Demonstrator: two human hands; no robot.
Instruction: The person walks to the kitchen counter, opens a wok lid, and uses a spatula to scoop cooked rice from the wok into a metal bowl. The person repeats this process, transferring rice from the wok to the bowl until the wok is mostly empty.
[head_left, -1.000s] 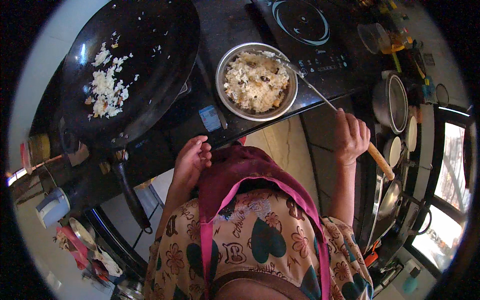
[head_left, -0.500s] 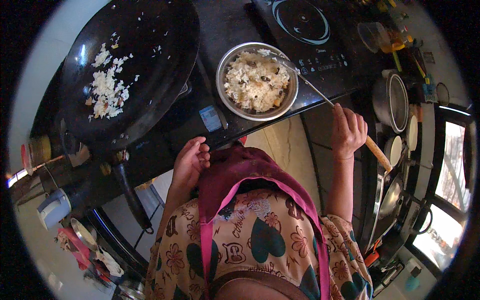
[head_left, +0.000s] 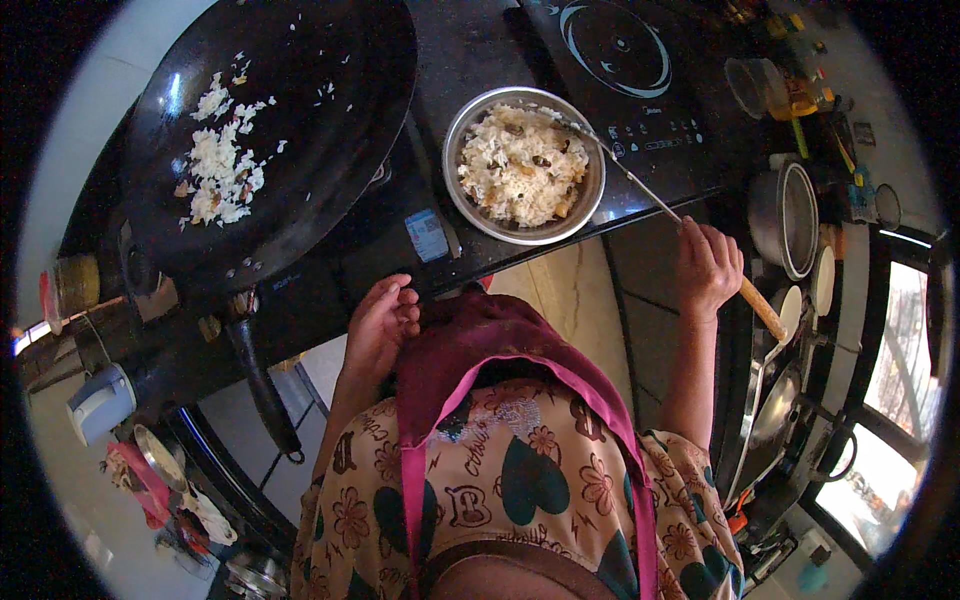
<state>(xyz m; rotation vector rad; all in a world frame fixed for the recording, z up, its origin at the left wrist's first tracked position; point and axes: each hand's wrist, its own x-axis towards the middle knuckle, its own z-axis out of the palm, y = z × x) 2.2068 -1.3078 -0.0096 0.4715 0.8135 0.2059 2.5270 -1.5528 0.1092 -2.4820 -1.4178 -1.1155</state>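
My right hand (head_left: 708, 265) is closed around a spatula (head_left: 645, 187) with a thin metal shaft and a wooden handle. The shaft slants over the rim of a round steel bowl (head_left: 452, 190), and the spatula's head lies at the far right inside of it, partly hidden by rice. Cooked rice (head_left: 522, 170) mixed with dark and brownish bits fills much of the bowl. My left hand (head_left: 383, 315) hovers by the counter's front edge, fingers loosely bent and apart, with nothing visible in it. A small blue-and-white packet (head_left: 426, 235) lies just beyond it.
At the left sits a large black wok (head_left: 330, 200) with leftover rice (head_left: 225, 165) in it; its long handle (head_left: 262, 380) sticks out past the counter edge. Behind the bowl is a black induction cooktop (head_left: 618, 50). Several pots, including a steel pot (head_left: 795, 220), stand at the right.
The whole view has shifted slightly, so the bowl, wok and cooktop appear a little further right. The right hand still grips the spatula, and the left hand stays about where it was.
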